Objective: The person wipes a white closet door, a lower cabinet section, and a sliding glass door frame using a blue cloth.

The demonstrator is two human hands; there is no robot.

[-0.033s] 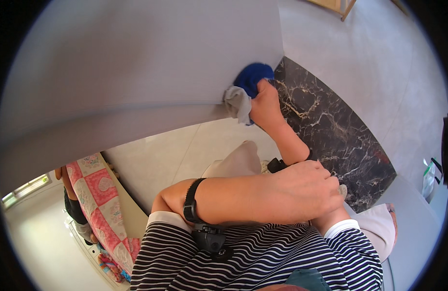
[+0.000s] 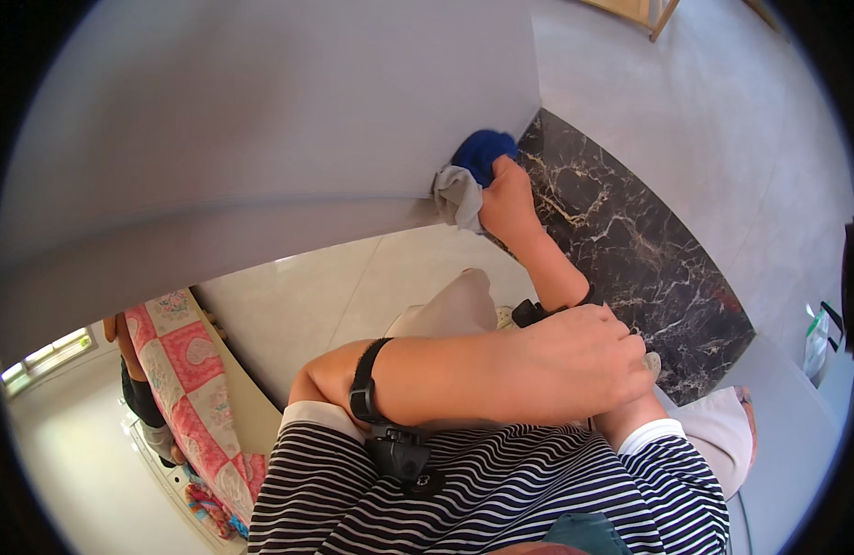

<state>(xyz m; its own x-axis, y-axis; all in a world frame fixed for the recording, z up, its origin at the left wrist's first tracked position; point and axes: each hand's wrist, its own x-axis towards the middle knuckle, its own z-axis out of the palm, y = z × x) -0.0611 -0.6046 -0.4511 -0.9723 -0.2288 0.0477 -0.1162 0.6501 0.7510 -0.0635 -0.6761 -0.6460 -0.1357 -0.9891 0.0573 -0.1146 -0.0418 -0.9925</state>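
Observation:
My right hand (image 2: 507, 202) is closed round a cloth with a blue part (image 2: 483, 155) and a grey part (image 2: 457, 196). The cloth is bunched against the light grey wall (image 2: 288, 102), close to its lower right corner. Folded across my body, my left arm ends with my left hand (image 2: 598, 356) wrapped over my right arm near the elbow. Black straps sit on both arms, and a small black device (image 2: 397, 455) hangs from the left one. The fingertips of the right hand are hidden by the cloth.
Dark marbled stone (image 2: 621, 231) crosses the floor beside the wall's corner. At the lower left another person's arm (image 2: 142, 393) shows beside a pink and white patchwork cover (image 2: 188, 370). Wooden furniture (image 2: 644, 14) stands at the top, a plastic bag (image 2: 818, 344) at the right.
My right hand and the cloth have shifted slightly downward, and the blue part has drawn a little back from the corner. My left hand stays on my right arm.

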